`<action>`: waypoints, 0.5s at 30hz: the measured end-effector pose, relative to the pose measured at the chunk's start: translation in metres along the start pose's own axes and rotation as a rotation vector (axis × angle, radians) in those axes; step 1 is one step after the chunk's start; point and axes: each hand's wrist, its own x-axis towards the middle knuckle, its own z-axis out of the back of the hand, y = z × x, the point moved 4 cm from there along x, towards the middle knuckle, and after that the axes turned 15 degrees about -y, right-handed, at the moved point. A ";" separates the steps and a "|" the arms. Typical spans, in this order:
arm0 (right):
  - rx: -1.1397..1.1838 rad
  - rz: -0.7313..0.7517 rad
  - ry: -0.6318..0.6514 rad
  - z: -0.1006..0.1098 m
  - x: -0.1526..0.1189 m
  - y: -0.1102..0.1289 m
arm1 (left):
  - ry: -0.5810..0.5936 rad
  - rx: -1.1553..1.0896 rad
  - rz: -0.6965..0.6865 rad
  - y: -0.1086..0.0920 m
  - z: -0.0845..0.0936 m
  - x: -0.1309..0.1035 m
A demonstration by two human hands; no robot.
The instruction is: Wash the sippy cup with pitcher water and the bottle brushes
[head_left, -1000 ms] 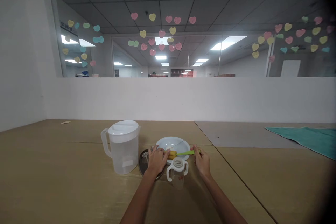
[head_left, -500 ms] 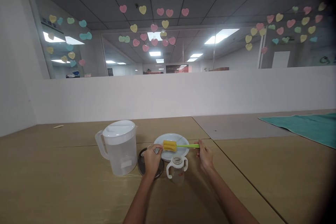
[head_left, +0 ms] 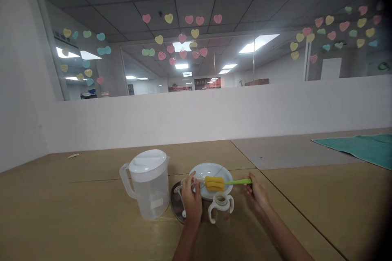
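My right hand (head_left: 257,191) is closed round the green handle of a bottle brush (head_left: 214,183), whose yellow sponge head points left over the white plate (head_left: 227,170). At the sponge's tip, the fingers of my left hand (head_left: 192,200) are closed on a small clear cap-like piece (head_left: 199,179), partly hidden by them. A thin white straw-like piece (head_left: 178,189) shows beside that hand, above a dark round dish (head_left: 175,208); whether it joins the clear piece I cannot tell. Below the brush stands an uncapped clear baby bottle (head_left: 221,208) with two white handles.
A translucent lidded pitcher (head_left: 150,189) stands left of the dark dish. A teal cloth (head_left: 364,147) lies at the far right of the table (head_left: 92,212). Behind the table rises a low white wall (head_left: 183,118) with a window above it.
The view has shifted, so the table things sit further right and lower. A clear piece now shows in my left hand at the sponge tip. My right hand still holds the brush.
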 end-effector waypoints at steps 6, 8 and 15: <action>0.031 -0.141 -0.053 0.011 0.005 -0.001 | -0.017 0.147 -0.108 0.001 0.015 -0.002; 0.032 -0.158 -0.068 0.012 0.004 0.002 | -0.012 0.167 -0.090 0.005 0.019 0.000; 0.020 -0.110 -0.038 0.006 -0.001 0.005 | -0.037 0.225 -0.112 0.005 0.039 0.005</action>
